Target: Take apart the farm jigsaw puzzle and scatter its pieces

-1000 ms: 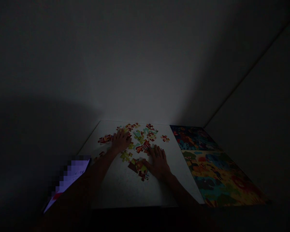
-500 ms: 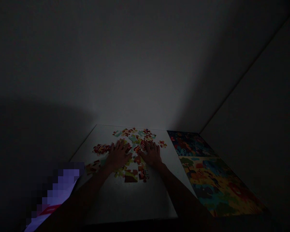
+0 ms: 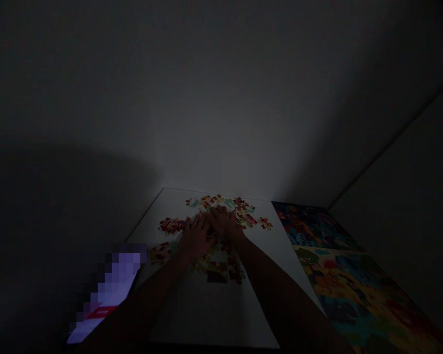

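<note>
Several colourful jigsaw puzzle pieces (image 3: 217, 272) lie spread over a white tabletop (image 3: 195, 309). My left hand (image 3: 195, 239) rests palm down on the pieces in the middle, its fingers stretched out. Just to its right and slightly farther off, my right hand (image 3: 224, 223) also lies flat on pieces, fingers extended. The two hands touch or nearly touch, and the pieces beneath them are hidden. A cluster of red pieces (image 3: 172, 225) sits left of my left hand. One small group of pieces (image 3: 265, 223) lies apart on the right.
Two picture panels, a dark blue one (image 3: 313, 223) and a yellow one with animals (image 3: 354, 290), lie along the right side. A lit screen (image 3: 114, 285), partly pixelated, stands at the left. A plain wall (image 3: 214, 123) rises behind the table. The room is dim.
My right hand has moved left and a little away from me, closing the gap to my left hand. The whole scene has shifted rightward in view.
</note>
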{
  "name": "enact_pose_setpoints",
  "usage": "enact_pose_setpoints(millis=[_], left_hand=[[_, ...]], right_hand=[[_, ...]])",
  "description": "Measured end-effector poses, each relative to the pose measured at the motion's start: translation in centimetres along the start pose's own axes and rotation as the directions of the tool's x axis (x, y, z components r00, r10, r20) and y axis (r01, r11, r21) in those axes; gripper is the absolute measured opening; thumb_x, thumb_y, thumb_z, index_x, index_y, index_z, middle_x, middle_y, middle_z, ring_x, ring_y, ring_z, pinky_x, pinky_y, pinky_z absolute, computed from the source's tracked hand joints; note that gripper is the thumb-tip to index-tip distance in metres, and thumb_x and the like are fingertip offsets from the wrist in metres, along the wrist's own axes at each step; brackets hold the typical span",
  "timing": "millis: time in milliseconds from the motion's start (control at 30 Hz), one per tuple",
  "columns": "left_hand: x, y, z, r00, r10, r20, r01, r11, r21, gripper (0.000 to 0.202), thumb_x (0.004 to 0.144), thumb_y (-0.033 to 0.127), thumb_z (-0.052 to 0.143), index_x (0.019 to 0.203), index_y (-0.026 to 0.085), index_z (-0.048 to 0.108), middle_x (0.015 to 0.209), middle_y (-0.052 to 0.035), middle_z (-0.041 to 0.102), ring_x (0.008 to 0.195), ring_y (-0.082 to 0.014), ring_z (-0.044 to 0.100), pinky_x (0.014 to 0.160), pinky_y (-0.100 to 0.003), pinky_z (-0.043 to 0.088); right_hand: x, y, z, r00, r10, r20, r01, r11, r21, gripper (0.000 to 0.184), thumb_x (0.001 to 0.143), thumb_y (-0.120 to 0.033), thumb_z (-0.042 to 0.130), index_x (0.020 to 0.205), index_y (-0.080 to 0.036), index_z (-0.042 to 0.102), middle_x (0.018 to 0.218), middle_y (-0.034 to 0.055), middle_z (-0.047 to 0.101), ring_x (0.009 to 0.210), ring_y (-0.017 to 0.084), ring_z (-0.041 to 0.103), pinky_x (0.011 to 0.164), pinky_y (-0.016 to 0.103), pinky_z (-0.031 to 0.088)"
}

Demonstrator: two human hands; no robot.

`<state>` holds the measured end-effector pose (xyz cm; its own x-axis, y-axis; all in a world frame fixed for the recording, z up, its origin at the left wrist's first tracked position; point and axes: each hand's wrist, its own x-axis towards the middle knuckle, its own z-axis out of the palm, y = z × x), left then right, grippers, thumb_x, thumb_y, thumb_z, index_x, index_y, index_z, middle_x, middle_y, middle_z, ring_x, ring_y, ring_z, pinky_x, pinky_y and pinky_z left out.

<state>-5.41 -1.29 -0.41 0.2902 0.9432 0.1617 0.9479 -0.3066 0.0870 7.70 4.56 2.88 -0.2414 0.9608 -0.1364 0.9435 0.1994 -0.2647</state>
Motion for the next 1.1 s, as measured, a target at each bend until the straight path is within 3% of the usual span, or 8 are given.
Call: enact_pose_setpoints(millis=[167,333,433,700,800,900,1100], left_hand=[[-0.1,0.1,-0.3,1.000,0.008,-0.007,-0.007,1.000,0.023,0.059,0.095,0.048,0.043,0.144,0.015,0.049,0.158,-0.0172,0.034,0.148,-0.0312,0.027,0.121,-0.057,0.016],[-0.1,0.1,-0.6,0.999,-0.002,0.045,0.001,1.000,0.020,0.060,0.094,0.042,0.046,0.148,0.017,0.043,0.161,-0.0161,0.026,0.149,-0.0328,0.024,0.120,-0.059,0.015],[-0.1,0.2,-0.8,0.998,-0.008,0.058,0.008,1.000,0.012,0.058,0.094,0.038,0.046,0.150,0.024,0.041,0.162,-0.0129,0.026,0.149,-0.0332,0.024,0.119,-0.060,0.015],[-0.1,0.6,-0.7,0.999,-0.037,0.014,0.037,0.999,-0.014,0.054,0.099,0.050,0.031,0.149,0.030,0.042,0.161,-0.0096,0.029,0.149,-0.0324,0.024,0.119,-0.061,0.013],[0.1,0.6,-0.6,0.998,-0.055,0.042,0.055,0.998,-0.003,0.059,0.099,0.055,0.029,0.152,0.031,0.036,0.164,-0.0092,0.023,0.150,-0.0357,0.018,0.118,-0.063,0.009],[0.5,0.6,-0.7,0.991,-0.086,0.103,0.085,0.996,0.018,0.065,0.097,0.060,0.026,0.155,0.030,0.029,0.165,-0.0093,0.017,0.150,-0.0397,0.012,0.118,-0.064,0.007],[1.6,0.8,-1.6,0.955,-0.116,0.272,0.122,0.992,-0.006,0.072,0.094,0.067,0.024,0.157,0.033,0.019,0.167,-0.0082,0.007,0.151,-0.0415,0.004,0.115,-0.068,0.006]], right_hand=[[-1.5,-0.6,0.8,0.998,-0.061,-0.006,0.061,0.996,0.069,0.061,0.101,-0.060,0.015,0.153,-0.035,0.032,0.165,0.0056,0.021,0.153,0.032,0.007,0.118,0.060,0.006],[-3.5,0.1,1.3,0.992,-0.114,-0.057,0.120,0.986,0.115,0.069,0.101,-0.058,0.020,0.157,-0.018,0.023,0.163,0.0114,0.024,0.152,0.027,0.014,0.122,0.050,0.009],[-4.9,1.1,2.1,0.981,-0.155,-0.116,0.166,0.981,0.101,0.073,0.101,-0.057,0.025,0.157,-0.011,0.021,0.162,0.0157,0.023,0.152,0.026,0.017,0.122,0.046,0.012],[-11.1,5.1,3.4,0.967,-0.173,-0.187,0.183,0.982,0.038,0.076,0.097,-0.061,0.034,0.152,-0.009,0.036,0.161,0.0205,0.026,0.152,0.031,0.015,0.122,0.049,0.017],[-13.8,6.0,3.2,0.981,-0.079,-0.175,0.088,0.995,0.047,0.074,0.096,-0.062,0.037,0.153,-0.015,0.034,0.163,0.0181,0.019,0.152,0.033,0.013,0.121,0.053,0.017],[-15.9,6.2,3.2,0.982,0.083,-0.169,-0.081,0.997,0.015,0.072,0.097,-0.064,0.034,0.154,-0.021,0.033,0.163,0.0162,0.020,0.151,0.037,0.011,0.119,0.060,0.009],[-18.0,5.7,3.3,0.908,0.380,-0.178,-0.387,0.922,-0.002,0.082,0.094,-0.069,0.030,0.157,-0.017,0.023,0.164,0.0194,0.014,0.150,0.042,0.009,0.116,0.065,0.005]])
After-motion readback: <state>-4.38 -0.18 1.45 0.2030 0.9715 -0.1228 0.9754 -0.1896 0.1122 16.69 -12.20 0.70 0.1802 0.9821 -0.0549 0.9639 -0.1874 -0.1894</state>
